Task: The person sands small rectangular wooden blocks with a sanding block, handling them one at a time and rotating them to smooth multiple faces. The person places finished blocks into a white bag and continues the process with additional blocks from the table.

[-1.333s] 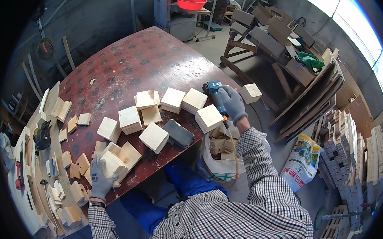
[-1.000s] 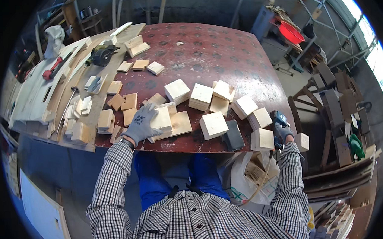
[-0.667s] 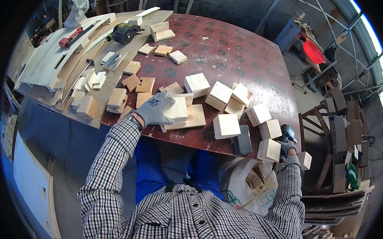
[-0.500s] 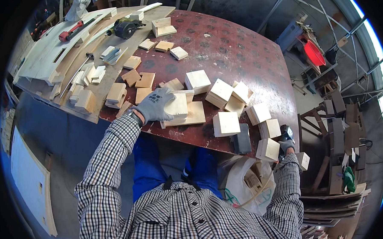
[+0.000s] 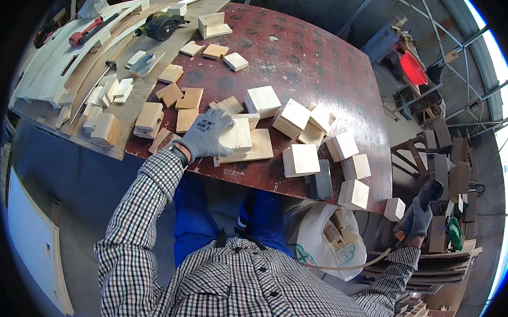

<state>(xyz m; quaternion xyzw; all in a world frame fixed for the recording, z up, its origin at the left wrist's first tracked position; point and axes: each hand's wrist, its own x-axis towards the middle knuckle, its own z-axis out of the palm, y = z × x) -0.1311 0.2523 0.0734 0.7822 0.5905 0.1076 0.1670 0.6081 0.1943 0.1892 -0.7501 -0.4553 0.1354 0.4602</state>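
Two gloved hands of ours are set well apart: the left hand (image 5: 209, 136) over the near side of the tabletop (image 5: 294, 52), the right hand (image 5: 420, 218) out past its right edge. Our left grip pinches a pale wood block (image 5: 240, 134), thumb nearer us, fingers beyond; the block lies just right of that palm, above a flat board (image 5: 262, 145). Our right grip wraps a dark tool (image 5: 431, 190), its long axis slanting away toward upper right, its hose (image 5: 349, 267) trailing left. From tool to block, we look left past several loose cubes (image 5: 353, 195).
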